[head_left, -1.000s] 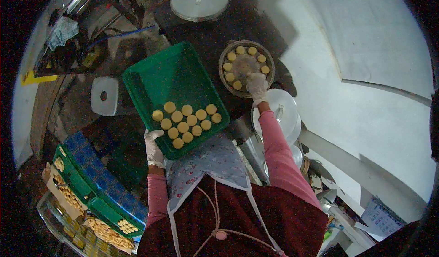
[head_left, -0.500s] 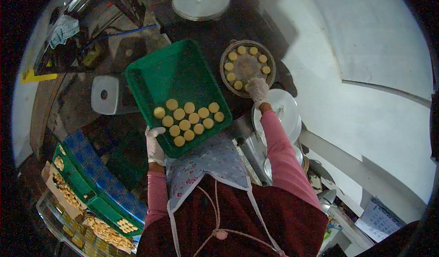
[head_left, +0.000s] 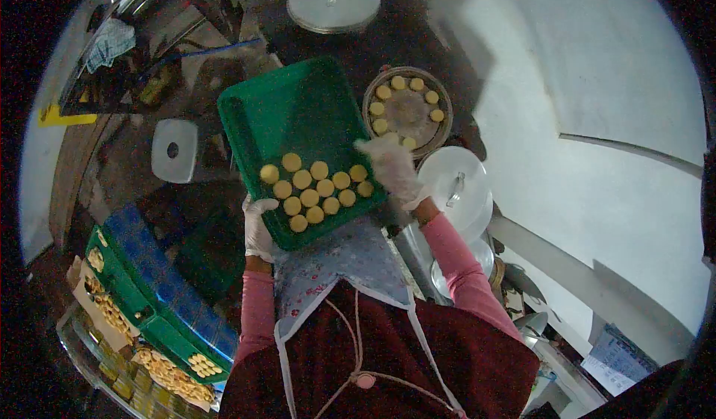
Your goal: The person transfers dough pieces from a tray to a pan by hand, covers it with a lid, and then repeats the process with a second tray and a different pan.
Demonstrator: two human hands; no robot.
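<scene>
My gloved left hand [head_left: 258, 229] grips the lower left rim of a green plastic tray [head_left: 298, 105], thumb over the edge. Round, flat pale yellow dough pieces [head_left: 326, 188] fill the tray's lower half, while its upper half is bare. To the right is a round pan [head_left: 409, 113] with similar dough pieces [head_left: 398, 83] set in a ring near its rim. My gloved right hand [head_left: 391, 171] hovers between the pan's lower left side and the tray's right edge. It is smeared by motion, so I cannot see whether anything is in its fingers.
A large lidded pot [head_left: 334, 1] stands at the back. White lids [head_left: 453, 195] lie just right of my right forearm, near the wall. Left are a white plastic lid with a hole [head_left: 174, 150], a blue checked cloth [head_left: 160, 270] and green trays [head_left: 160, 322] of baked pieces.
My right hand has moved left and down, from the round pan toward the tray. The tray and my left hand have shifted slightly right and up in view.
</scene>
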